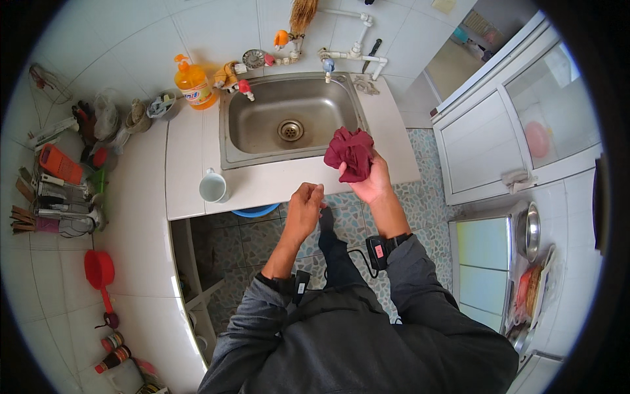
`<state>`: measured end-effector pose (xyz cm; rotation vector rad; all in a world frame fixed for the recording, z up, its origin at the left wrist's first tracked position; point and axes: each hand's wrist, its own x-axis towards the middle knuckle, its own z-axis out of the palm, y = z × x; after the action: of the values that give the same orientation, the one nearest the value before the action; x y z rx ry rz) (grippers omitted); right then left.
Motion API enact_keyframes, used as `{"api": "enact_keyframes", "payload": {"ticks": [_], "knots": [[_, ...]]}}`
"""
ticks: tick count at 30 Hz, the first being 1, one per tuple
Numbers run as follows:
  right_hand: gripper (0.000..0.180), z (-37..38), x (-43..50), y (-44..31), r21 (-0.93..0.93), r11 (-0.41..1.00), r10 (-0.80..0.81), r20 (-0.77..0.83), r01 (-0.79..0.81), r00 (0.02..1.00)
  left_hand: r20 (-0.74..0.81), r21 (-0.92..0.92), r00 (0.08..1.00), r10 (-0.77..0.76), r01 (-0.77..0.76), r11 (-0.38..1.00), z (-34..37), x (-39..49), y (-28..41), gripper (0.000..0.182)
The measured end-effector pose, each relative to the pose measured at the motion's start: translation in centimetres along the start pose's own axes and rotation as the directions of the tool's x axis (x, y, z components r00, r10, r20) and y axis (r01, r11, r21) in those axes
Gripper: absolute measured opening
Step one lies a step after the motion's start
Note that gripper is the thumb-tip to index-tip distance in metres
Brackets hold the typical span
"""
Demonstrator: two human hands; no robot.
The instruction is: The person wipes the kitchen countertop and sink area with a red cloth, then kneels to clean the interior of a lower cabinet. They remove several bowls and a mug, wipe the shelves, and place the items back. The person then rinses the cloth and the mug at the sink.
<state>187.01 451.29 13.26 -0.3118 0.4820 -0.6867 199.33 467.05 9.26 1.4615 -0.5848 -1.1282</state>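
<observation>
A crumpled maroon cloth (349, 153) rests in my right hand (375, 181), held above the front right corner of the sink. My left hand (306, 209) is just in front of the counter's front edge, its fingers curled together and nothing visible in them. Beyond both hands lies a stainless steel sink (290, 115), its basin holding no dishes and its drain (290, 130) uncovered. To the left of the sink's front corner, a pale mug (213, 187) stands upright on the white counter (189, 143).
Behind the sink are taps with red (244, 87) and blue (328, 65) handles. An orange pump bottle (195, 83) stands at the back left. Utensils (61, 207) and a red ladle (100, 271) line the left wall. At right are a white door (497, 138) and a cabinet (482, 266).
</observation>
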Motion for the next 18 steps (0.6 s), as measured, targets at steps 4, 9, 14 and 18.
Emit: {"api": "enact_keyframes", "payload": {"ticks": [4,9,14,18], "knots": [[0.037,-1.2,6.1,-2.1,0.161,0.978,0.112,0.115,-0.13,0.987,0.065,-0.252,0.971,-0.229,0.238,0.938,3.2,6.7,1.2,0.071],[0.04,-3.3,15.8,-4.5,0.241,0.92,0.286,0.127,-0.309,0.95,0.114,-0.633,0.941,-0.319,0.316,0.707,6.4,17.4,2.8,0.075],[0.041,-5.7,22.5,-6.4,0.12,0.915,0.387,-0.002,-0.384,0.922,0.045,-0.855,0.969,-0.244,0.163,0.492,8.8,26.2,3.1,0.058],[0.037,-7.1,26.3,-7.7,-0.024,0.93,0.362,-0.126,-0.368,0.924,-0.041,-0.835,0.929,-0.369,0.171,0.524,9.4,30.0,2.3,0.047]]}}
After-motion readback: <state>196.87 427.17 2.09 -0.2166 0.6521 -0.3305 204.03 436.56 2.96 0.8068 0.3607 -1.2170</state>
